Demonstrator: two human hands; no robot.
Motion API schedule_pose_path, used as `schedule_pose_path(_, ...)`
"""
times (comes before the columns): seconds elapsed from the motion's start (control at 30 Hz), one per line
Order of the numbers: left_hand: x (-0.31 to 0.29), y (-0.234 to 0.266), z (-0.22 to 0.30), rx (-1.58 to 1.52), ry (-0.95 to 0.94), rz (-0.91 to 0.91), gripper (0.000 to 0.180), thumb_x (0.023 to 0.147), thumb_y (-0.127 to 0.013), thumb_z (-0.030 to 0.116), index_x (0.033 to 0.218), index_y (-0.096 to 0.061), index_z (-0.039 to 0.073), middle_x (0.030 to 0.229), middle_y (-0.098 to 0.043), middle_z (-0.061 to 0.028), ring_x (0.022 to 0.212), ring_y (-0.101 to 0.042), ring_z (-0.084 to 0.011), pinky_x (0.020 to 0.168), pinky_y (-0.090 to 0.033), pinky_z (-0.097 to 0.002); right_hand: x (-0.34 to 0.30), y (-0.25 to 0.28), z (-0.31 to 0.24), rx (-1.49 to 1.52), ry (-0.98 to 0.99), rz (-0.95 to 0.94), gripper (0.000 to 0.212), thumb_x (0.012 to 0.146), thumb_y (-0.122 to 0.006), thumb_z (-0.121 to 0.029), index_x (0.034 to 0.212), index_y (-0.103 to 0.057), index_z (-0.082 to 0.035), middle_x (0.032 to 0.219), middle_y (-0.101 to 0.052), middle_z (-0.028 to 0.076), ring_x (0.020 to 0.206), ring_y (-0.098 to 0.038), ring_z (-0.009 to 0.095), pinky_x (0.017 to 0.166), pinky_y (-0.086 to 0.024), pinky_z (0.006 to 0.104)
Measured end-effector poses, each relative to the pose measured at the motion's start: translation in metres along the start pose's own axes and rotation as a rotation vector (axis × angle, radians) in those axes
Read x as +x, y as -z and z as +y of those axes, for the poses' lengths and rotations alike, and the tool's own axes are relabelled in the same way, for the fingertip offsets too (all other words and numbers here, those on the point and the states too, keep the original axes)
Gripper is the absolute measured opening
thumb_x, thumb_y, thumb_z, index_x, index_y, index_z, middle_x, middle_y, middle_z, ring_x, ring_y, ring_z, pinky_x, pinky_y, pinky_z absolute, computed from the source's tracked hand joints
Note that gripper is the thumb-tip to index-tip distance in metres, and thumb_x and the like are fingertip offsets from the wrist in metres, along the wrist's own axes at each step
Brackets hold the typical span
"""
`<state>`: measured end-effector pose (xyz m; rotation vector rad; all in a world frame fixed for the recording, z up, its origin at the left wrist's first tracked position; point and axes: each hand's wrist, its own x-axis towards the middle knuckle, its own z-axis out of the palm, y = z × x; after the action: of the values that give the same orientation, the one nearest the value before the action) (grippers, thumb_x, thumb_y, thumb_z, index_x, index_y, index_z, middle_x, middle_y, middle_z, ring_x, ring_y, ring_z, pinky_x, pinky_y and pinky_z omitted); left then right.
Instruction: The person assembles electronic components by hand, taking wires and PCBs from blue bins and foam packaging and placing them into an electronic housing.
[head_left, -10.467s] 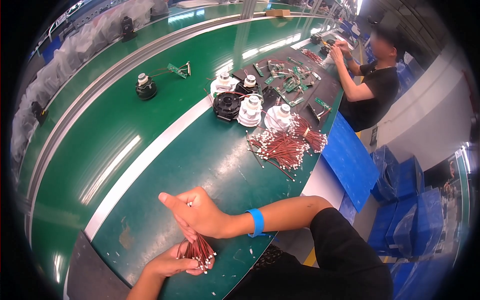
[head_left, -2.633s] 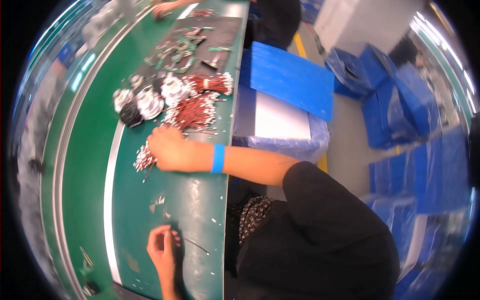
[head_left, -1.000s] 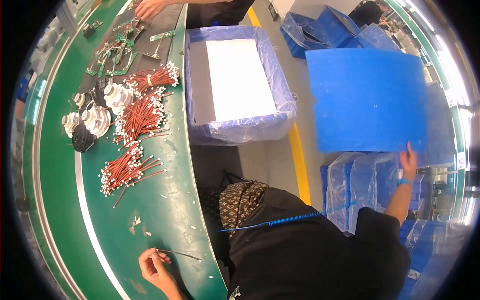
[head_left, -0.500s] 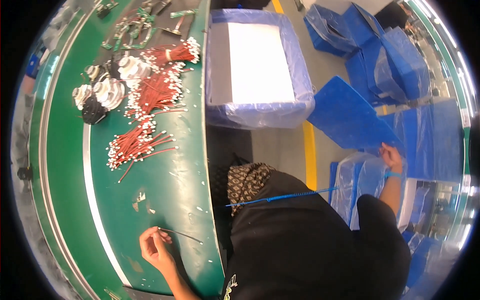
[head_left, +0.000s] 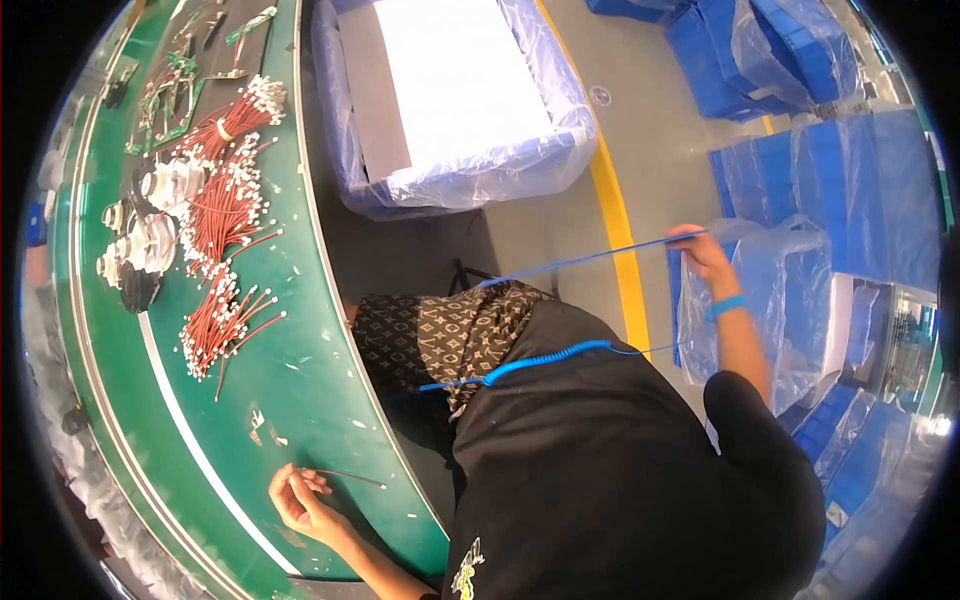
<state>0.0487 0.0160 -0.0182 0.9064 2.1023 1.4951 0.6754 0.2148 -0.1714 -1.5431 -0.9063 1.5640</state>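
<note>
My left hand [head_left: 303,503] is over the green table [head_left: 320,420] at the lower left, thumb and fingers pinched on one end of a thin dark wire [head_left: 345,474]. The wire's free end has a small white connector. Out to the right, my right hand [head_left: 705,257] grips the edge of a flat blue sheet [head_left: 590,259], now seen almost edge-on as a narrow strip. A blue band [head_left: 725,307] circles my right wrist. Across my lap lies a blue coiled cord [head_left: 550,358].
Red wire bundles with white connectors [head_left: 222,215] lie on the table, beside white and black round parts [head_left: 150,240] and green circuit boards [head_left: 180,85]. A plastic-lined blue bin [head_left: 365,200] holds a white sheet. Blue bagged boxes [head_left: 760,190] stand at right.
My right hand has moved up and left with the blue sheet, which has turned from broad face to edge-on. The view has shifted. My left hand keeps its pinch on the wire.
</note>
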Motion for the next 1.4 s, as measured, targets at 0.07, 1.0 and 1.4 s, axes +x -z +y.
schedule_pose_path(0.07, 0.001, -0.001, 0.002, 0.035, 0.007, 0.004, 0.013, 0.093, -0.051, 0.01, 0.101, -0.056, 0.002, 0.073, -0.053, -0.005, 0.059, -0.048, -0.0086, 0.049, -0.036, -0.0174, 0.032, -0.042, 0.03, 0.007, -0.052, -0.076, 0.018, 0.087, -0.054, -0.015, 0.09, -0.065, -0.002, 0.094, -0.065, 0.011, 0.091, -0.061, 0.023, 0.085, -0.048, 0.0351)
schedule_pose_path(1.0, -0.003, -0.002, 0.003, -0.01, 0.075, 0.129, 0.009, 0.091, -0.052, 0.007, 0.095, -0.056, 0.0, 0.071, -0.055, -0.0072, 0.055, -0.051, -0.0098, 0.044, -0.039, -0.0177, 0.062, -0.294, -0.044, -0.91, 0.393, -0.855, 0.019, 0.077, -0.056, -0.013, 0.091, -0.064, -0.003, 0.09, -0.064, 0.013, 0.093, -0.059, 0.032, 0.084, -0.047, 0.0396)
schedule_pose_path(1.4, -0.007, -0.005, 0.015, -0.151, 0.143, 0.062, 0.007, 0.09, -0.053, 0.004, 0.096, -0.056, -0.001, 0.072, -0.058, -0.007, 0.059, -0.053, -0.0107, 0.051, -0.043, -0.0206, 0.279, -0.206, -0.053, -1.531, 0.191, -0.127, 0.043, 0.066, -0.063, -0.032, 0.089, -0.067, 0.004, 0.093, -0.064, 0.026, 0.088, -0.062, 0.04, 0.08, -0.049, 0.0447)
